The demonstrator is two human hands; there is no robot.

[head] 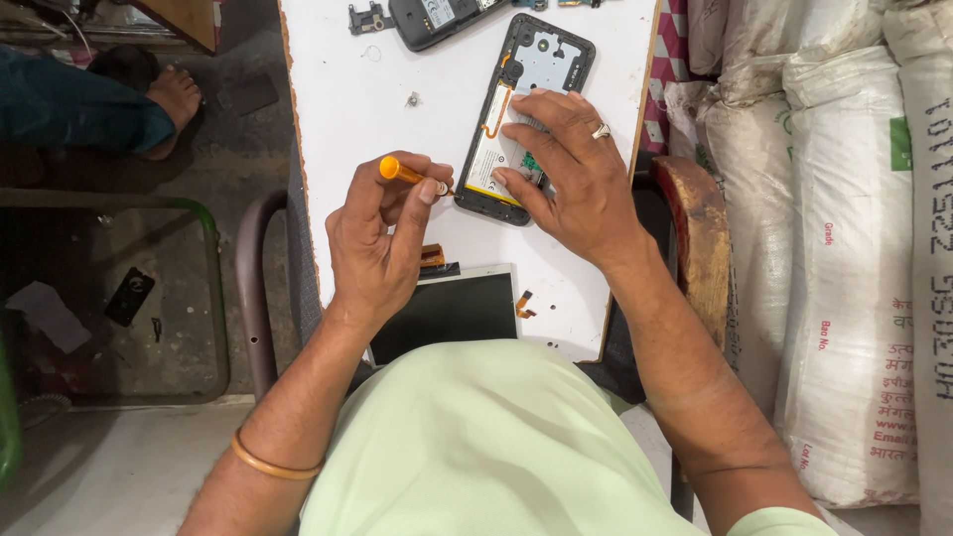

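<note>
far to the left of the opened phone (524, 117), a bare foot (171, 99) of another person rests on the floor, and a small dark flat piece (129, 295) lies on the floor lower down, under a green-edged frame. nearer the phone, my left hand (382, 238) wears an orange bangle (273, 463) at the wrist. its fingers (427, 189) are pinched around a small screwdriver with an orange handle (402, 171), and the tip points right, at the lower left edge of the phone; i cannot tell whether it touches. just below and left of the phone, a dark screen panel (447, 310) lies flat on the white counter (347, 89), with a short orange flex strip (523, 303) at its right side. the phone lies back-up with its cover off, the battery showing, slightly tilted on the counter. above and left of it sits a dark phone body (432, 20) and a small black part (365, 18). my right hand (571, 174) lies on the lower half of the phone, fingers (531, 134) spread and pressing down on the battery, a ring (601, 131) on one finger. right of the phone, past the counter edge, white sacks (844, 248) stand stacked.
</note>
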